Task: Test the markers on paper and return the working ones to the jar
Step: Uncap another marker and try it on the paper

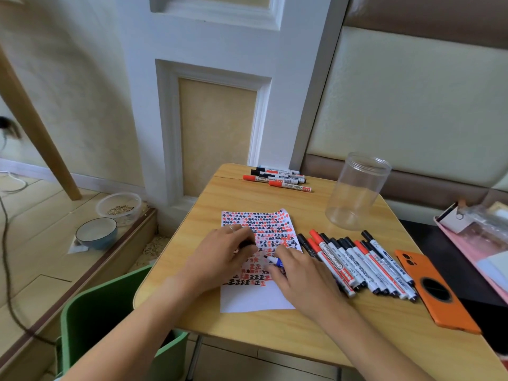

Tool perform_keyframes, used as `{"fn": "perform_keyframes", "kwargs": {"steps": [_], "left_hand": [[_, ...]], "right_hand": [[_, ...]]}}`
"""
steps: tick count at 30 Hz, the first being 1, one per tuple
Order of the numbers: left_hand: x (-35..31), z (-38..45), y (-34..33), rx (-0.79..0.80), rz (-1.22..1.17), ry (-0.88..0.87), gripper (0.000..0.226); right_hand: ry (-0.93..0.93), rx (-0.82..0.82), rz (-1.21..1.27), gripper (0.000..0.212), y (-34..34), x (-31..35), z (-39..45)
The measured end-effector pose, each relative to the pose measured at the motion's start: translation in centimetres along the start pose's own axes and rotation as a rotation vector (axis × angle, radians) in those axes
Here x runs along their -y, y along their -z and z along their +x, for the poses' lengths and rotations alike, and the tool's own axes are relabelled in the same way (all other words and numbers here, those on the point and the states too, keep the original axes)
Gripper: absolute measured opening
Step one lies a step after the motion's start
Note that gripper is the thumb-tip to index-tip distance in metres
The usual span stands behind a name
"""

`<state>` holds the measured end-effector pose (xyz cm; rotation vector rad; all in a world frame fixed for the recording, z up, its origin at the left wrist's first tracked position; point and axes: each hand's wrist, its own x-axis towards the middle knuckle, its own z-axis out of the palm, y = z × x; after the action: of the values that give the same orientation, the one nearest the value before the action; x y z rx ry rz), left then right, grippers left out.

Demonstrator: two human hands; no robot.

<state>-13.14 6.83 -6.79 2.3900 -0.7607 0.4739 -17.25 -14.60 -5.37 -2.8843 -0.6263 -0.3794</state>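
Observation:
A sheet of paper (pixel 255 295) covered with red and black test marks lies in the middle of the wooden table (pixel 275 331). My right hand (pixel 302 273) grips an uncapped marker (pixel 273 260), its tip pointing left over the paper. My left hand (pixel 222 254) rests on the paper and is closed around a dark cap (pixel 246 244). A row of several red and black markers (pixel 360 264) lies to the right of the paper. The clear plastic jar (pixel 354 191) stands empty at the back right.
A second group of markers (pixel 277 178) lies at the table's far edge. An orange phone (pixel 437 291) lies face down at the right. A pink tray (pixel 478 259) sits further right. A green bin (pixel 110 320) stands below the table's left side, with bowls (pixel 96 232) on the floor.

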Motion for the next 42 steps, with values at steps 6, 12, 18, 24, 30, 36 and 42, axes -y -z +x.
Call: {"fn": "perform_keyframes", "kwargs": {"steps": [6, 12, 18, 24, 30, 36, 42], "left_hand": [[0.5, 1.4, -0.9, -0.048, 0.072, 0.133, 0.009], [0.4, 2.6, -2.2, -0.042, 0.148, 0.19, 0.015], [0.3, 2.8, -2.2, 0.006, 0.167, 0.194, 0.021], [0.3, 2.2, -1.3, 0.06, 0.142, 0.21, 0.047], [1.3, 0.3, -0.1, 0.16, 0.308, 0.279, 0.078], [1.8, -0.8, 0.0, 0.267, 0.299, 0.31, 0.076], [1.9, -1.0, 0.1, 0.313, 0.297, 0.311, 0.083]], "right_hand": [[-0.031, -0.01, 0.006, 0.021, -0.3, 0.2, -0.1], [-0.037, -0.015, 0.019, 0.02, -0.2, 0.3, -0.1], [-0.029, -0.017, 0.007, 0.019, -0.5, 0.1, -0.1], [-0.029, 0.006, -0.006, 0.024, -0.3, 0.0, -0.1], [-0.051, -0.074, 0.239, 0.011, 1.4, -0.2, -0.5], [-0.191, -0.187, 0.816, 0.013, 3.0, -0.6, -0.3], [-0.471, -0.096, 1.566, 0.033, 2.4, -0.7, -0.1]]}}
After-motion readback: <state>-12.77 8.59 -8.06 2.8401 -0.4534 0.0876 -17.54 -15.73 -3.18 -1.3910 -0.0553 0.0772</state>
